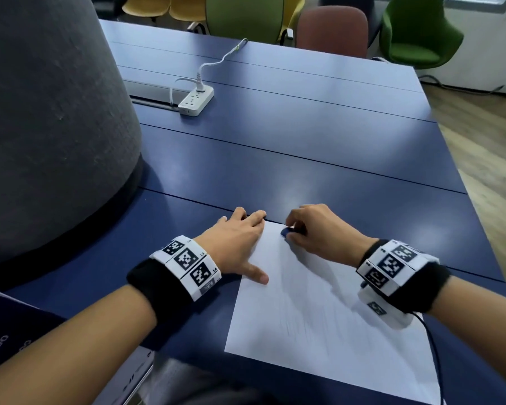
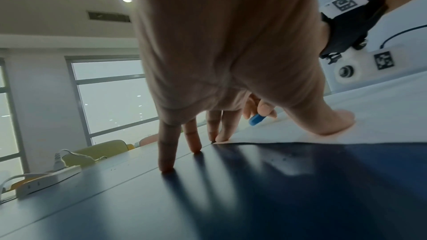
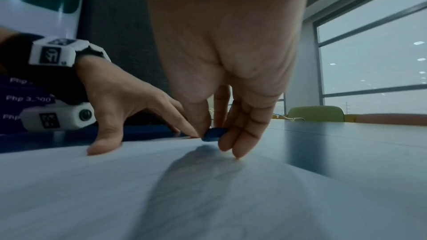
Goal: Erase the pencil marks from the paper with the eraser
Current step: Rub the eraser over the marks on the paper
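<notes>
Right hand pinches blue eraser on paper far corner; beside it, left hand pins the sheet, fingers flat; rubbing step underway; next, short strokes, steady pressure.

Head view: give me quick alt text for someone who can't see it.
The right hand pinches a blue eraser at the far edge of a white paper on a blue table. The left hand lies flat, pressing the paper's left edge.

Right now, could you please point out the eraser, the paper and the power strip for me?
eraser (image 3: 213,134): right wrist view, its blue body between the fingers.
paper (image 1: 319,325): head view, bare middle of the sheet.
power strip (image 1: 195,100): head view, its white top face.
</notes>
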Available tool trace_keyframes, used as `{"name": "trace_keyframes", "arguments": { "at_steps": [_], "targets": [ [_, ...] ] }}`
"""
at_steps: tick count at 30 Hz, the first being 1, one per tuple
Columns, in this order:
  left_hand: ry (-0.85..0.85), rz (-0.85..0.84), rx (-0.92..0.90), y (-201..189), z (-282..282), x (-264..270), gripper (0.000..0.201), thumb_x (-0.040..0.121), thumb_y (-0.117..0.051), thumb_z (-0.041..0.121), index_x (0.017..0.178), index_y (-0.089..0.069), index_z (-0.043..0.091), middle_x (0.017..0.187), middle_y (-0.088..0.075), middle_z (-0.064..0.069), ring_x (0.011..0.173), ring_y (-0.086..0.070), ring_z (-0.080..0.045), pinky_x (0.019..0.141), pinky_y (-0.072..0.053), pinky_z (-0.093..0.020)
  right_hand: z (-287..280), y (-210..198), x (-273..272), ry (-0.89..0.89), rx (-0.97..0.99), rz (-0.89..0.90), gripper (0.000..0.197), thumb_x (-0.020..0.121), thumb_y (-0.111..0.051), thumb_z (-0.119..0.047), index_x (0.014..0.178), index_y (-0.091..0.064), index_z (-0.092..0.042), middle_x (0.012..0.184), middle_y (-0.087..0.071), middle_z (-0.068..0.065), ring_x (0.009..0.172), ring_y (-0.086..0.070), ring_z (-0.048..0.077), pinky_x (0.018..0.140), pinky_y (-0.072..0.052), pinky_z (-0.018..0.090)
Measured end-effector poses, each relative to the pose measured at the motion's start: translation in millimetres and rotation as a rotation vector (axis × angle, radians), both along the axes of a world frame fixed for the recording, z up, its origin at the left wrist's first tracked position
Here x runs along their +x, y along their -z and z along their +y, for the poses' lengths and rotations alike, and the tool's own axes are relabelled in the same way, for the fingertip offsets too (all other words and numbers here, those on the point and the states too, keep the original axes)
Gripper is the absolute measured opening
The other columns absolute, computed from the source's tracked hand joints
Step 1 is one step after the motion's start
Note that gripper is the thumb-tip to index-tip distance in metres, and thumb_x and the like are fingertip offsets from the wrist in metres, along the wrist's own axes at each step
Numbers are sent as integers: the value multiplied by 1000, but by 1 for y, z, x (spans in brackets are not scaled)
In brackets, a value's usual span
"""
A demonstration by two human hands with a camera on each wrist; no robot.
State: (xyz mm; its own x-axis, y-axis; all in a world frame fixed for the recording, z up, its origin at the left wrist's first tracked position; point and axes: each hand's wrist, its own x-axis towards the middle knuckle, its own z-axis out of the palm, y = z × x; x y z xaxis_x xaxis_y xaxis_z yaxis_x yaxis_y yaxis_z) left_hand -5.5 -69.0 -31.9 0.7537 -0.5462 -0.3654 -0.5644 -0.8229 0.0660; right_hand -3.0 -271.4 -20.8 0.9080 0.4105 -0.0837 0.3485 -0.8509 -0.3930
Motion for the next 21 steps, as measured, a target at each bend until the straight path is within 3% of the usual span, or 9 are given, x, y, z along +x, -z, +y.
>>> {"name": "trace_keyframes", "arguments": {
  "at_steps": [4, 9, 12, 14, 17, 21],
  "targets": [
    [-18, -11, -28, 2, 1, -3, 99, 66, -68, 75, 137, -35, 14, 138, -27, -1, 116, -30, -27, 96, -40, -47, 7, -1, 6, -70, -35, 13, 15, 87, -63, -19, 97, -72, -14, 90, -58, 1, 77, -54, 15, 72, -44, 24],
    [-8, -3, -5, 3, 0, -4, 96, 70, -65, 73, 140, -31, 17, 141, -24, 0, 118, -28, -28, 96, -38, -52, 6, -3, 9, -54, -13, 15, 14, 85, -64, -18, 95, -74, -16, 85, -57, 1, 73, -52, 13, 70, -44, 24],
    [-4, 34, 13, 0, -1, -3, 100, 71, -67, 71, 145, -26, 17, 152, -12, -1, 129, -22, -31, 101, -35, -57, 6, -4, 5, -90, 1, 35, 14, 85, -64, -17, 94, -74, -19, 81, -55, -1, 70, -50, 8, 67, -42, 19],
    [-14, 94, 13, -2, 1, -2, 106, 72, -68, 68, 151, -18, 19, 161, 5, 4, 143, -7, -32, 106, -28, -65, 7, -6, 2, -150, -18, 66, 14, 85, -64, -17, 94, -74, -21, 77, -52, -5, 67, -47, 5, 62, -38, 13],
    [-25, 172, 13, -4, 3, -3, 121, 69, -71, 69, 155, -2, 20, 161, 17, 11, 149, 13, -25, 109, -18, -71, 8, -8, 8, -135, -19, 45, 15, 84, -64, -16, 94, -76, -19, 79, -57, -2, 70, -49, 8, 69, -44, 22],
    [-39, 192, 23, -4, 3, -5, 131, 64, -72, 73, 156, 7, 21, 160, 21, 13, 148, 18, -20, 108, -15, -74, 10, -7, 7, -106, -15, 24, 16, 85, -63, -17, 95, -75, -18, 85, -56, 3, 71, -50, 13, 72, -46, 27]
  ]
}}
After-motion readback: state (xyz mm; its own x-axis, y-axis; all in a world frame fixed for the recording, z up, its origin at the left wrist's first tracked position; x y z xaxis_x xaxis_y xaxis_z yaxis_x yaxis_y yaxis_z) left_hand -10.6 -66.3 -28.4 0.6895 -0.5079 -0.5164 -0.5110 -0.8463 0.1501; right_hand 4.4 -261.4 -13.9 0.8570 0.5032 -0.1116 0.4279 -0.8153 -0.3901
